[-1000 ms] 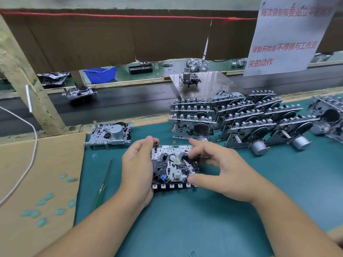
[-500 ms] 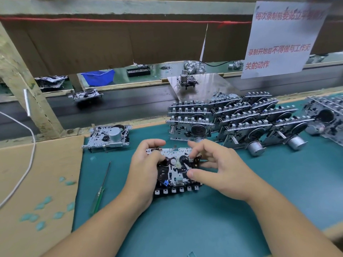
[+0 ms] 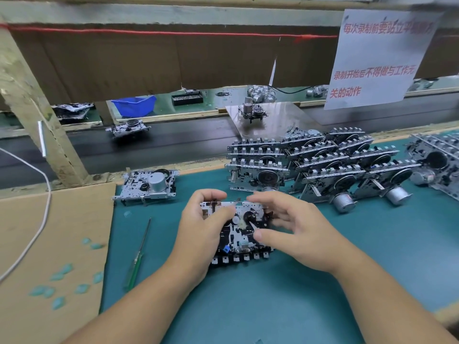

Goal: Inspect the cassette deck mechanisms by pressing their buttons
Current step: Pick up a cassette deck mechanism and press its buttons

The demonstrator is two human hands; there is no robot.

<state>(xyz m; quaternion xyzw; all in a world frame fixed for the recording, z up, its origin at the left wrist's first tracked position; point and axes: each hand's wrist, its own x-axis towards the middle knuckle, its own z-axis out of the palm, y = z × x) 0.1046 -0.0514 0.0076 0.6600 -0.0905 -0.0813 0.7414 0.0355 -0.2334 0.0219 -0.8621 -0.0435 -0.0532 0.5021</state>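
The cassette deck mechanism lies on the green mat, its button row facing the person. The left hand grips its left edge; the right hand hovers over it, fingers curled and spread, apparently holding nothing. Inspection looks underway; next, fingertips must reach those buttons.

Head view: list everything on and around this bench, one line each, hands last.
held cassette mechanism: one, black and silver, on the mat between the hands
loose mechanism: one, silver, mat's far left corner
stacked mechanisms: many, count unclear, silver, far right of mat
screwdriver: one, green handle, mat's left edge
mat: one, teal, bench top
cardboard sheet: one, tan, left of mat
cable: one, white, across the cardboard
bin: one, blue, far side
paper notice: one, white with red text, upper right
left hand: grips the mechanism's left side
right hand: fingers over its right side
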